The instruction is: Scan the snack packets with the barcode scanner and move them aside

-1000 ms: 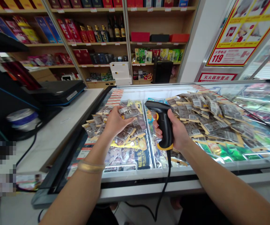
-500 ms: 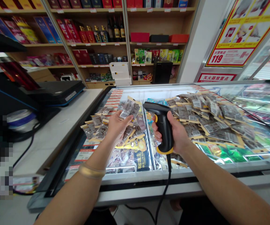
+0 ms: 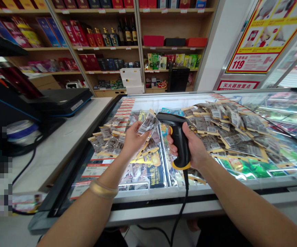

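Pinched in my left hand (image 3: 134, 140) is a small clear snack packet (image 3: 147, 123) with a printed label and tan edges. My right hand (image 3: 193, 144) is wrapped round the handle of a black and yellow barcode scanner (image 3: 181, 142). The scanner's head points left at the packet, with little distance between them. Similar packets lie in a small pile (image 3: 109, 140) left of and beneath my left hand. A larger heap of them (image 3: 228, 127) spreads to the right of the scanner. Both groups rest on the glass top of a chest freezer (image 3: 143, 199).
A white counter (image 3: 68, 137) with a black scale (image 3: 63, 99) stands at the left. The scanner's cable (image 3: 180, 209) hangs down over the freezer's front edge. Shelves (image 3: 107, 48) of boxes and bottles line the back wall. Bagged frozen goods show through the glass.
My left hand has moved slightly right, bringing the packet closer to the scanner's head. The packet is tilted a little differently. My right hand and the scanner have barely moved.
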